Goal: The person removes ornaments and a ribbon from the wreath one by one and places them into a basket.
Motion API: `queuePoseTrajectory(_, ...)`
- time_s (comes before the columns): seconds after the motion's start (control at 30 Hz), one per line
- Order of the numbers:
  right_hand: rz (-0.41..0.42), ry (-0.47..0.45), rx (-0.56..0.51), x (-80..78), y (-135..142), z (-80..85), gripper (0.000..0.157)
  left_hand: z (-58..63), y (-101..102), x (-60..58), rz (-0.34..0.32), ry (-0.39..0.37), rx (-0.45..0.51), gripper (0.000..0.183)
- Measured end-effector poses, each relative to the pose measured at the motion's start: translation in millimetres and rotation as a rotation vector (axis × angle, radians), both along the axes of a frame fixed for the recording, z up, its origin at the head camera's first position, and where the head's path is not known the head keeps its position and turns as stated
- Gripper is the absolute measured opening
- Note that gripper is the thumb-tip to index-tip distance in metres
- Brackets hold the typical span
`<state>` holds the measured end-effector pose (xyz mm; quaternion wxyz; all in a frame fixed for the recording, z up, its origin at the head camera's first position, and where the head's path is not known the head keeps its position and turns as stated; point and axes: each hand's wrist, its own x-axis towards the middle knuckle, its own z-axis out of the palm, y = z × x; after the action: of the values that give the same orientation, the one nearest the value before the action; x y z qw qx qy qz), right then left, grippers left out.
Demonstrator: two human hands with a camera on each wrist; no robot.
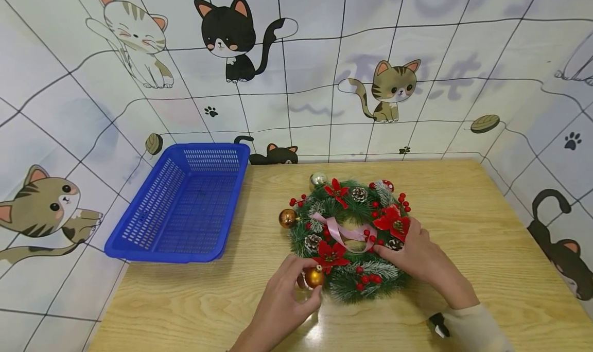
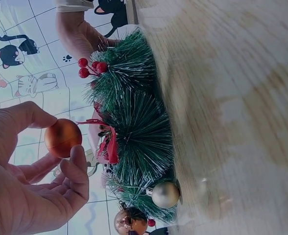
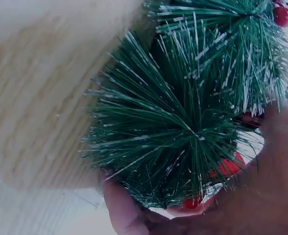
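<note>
My left hand [image 1: 280, 300] pinches a shiny orange-gold bauble [image 1: 315, 278] between thumb and fingers, just off the wreath's front left edge. In the left wrist view, the bauble [image 2: 63, 138] is held above the table, beside a red poinsettia petal. The green Christmas wreath [image 1: 345, 288] lies on the table, with red poinsettias, berries, pinecones and a pink ribbon [image 1: 337, 230]. My right hand [image 1: 421, 254] grips the wreath's right side, thumb on its inner part. In the right wrist view, fingers [image 3: 122, 205] curl around the outer edge of the bristles.
A blue plastic basket [image 1: 233, 208] stands at the left on the wooden table [image 1: 185, 300]. A copper bauble [image 1: 288, 218] and a silver one [image 1: 318, 180] sit at the wreath's left and back edges. A cat-patterned wall covering [image 1: 315, 84] encloses the back and sides.
</note>
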<state>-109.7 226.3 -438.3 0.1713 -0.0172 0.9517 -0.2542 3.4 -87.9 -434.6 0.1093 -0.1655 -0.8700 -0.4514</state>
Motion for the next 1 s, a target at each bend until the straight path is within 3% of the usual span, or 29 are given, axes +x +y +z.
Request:
queuePoseTrajectory(0.17,0.018,0.007,-0.02,-1.0,1.5,-1.4,0.135,-1.2,-0.5,-0.3,-0.002,0.016,0.006,0.043)
queuePoseTrajectory(0.43,-0.029,0.032,-0.093,-1.5,5.6,-4.2,0.134,-0.6,-2.7,-0.7,0.001,0.069,0.021,0.045)
queuePoseTrajectory(0.73,-0.092,0.024,-0.146,-6.0,10.9,-8.8,0.129,0.7,-6.7,-0.9,0.026,0.079,0.009,0.044)
queuePoseTrajectory(1.0,-0.079,0.064,-0.191,-4.3,10.4,-14.2,0.122,0.3,-9.8,-0.3,0.042,0.077,0.016,0.044)
